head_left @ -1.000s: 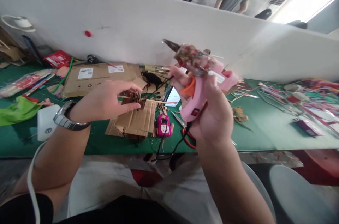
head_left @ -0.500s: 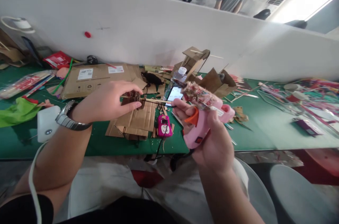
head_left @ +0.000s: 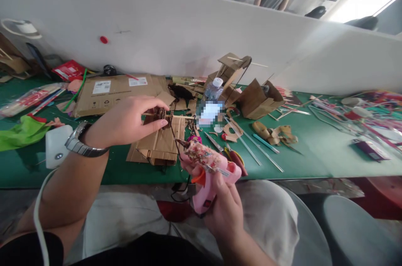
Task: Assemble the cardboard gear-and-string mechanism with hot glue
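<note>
My left hand, a metal-band watch at its wrist, pinches a small stack of corrugated cardboard discs threaded on a thin wooden stick. A dark cord hangs from beside the discs. Below them lies a folded cardboard piece on the green table. In my right hand is a pink glue gun, its barrel crusted with bits and its dark nozzle pointing up-left, close to the cord. My fingers wrap its grip near the orange trigger. The gun partly hides a magenta power socket.
Scissors, clear rods and a water bottle lie or stand beyond my right hand. A cardboard structure stands near the white partition. Flat cardboard lies back left; straws are heaped right.
My right hand has moved down and left with the glue gun, away from the stick's end, bringing the nozzle near the cord. My left hand stays at the discs.
</note>
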Motion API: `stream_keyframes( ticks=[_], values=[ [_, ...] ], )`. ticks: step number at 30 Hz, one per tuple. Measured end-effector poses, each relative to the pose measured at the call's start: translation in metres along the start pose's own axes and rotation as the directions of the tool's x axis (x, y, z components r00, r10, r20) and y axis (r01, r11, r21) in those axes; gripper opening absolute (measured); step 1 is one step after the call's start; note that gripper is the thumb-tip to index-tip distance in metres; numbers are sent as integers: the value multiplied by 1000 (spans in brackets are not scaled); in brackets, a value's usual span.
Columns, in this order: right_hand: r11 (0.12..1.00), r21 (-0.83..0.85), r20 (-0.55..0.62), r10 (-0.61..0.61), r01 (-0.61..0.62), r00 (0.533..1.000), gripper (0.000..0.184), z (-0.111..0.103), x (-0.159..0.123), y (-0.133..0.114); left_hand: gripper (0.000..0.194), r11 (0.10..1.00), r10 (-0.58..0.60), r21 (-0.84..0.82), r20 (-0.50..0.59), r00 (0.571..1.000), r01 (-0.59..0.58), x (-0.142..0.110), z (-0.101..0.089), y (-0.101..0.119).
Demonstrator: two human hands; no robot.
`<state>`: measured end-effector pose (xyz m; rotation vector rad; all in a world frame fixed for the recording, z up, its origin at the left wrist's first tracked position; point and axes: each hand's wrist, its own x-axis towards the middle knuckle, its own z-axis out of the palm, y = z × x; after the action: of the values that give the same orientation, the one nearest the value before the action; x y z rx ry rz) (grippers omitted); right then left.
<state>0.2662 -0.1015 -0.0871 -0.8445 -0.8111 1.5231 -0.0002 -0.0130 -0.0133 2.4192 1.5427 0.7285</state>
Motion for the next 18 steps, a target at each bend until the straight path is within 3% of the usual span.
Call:
stream_keyframes(
  ticks=[5, 12, 18],
  values=[
    [999, 39, 8, 13, -13, 1000, 38, 2, 2, 1, 39, 1000, 10, 7, -6, 1000, -10, 0, 0, 1],
    [997, 70, 28, -48, 46, 998, 38, 5, 10, -13, 46, 997, 34, 63, 117, 993, -42, 7, -12, 2],
    [994, 87, -2, -64, 64, 998, 39, 10, 20, -21, 38, 997, 18, 71, 174, 985, -30, 20, -16, 0]
  ],
)
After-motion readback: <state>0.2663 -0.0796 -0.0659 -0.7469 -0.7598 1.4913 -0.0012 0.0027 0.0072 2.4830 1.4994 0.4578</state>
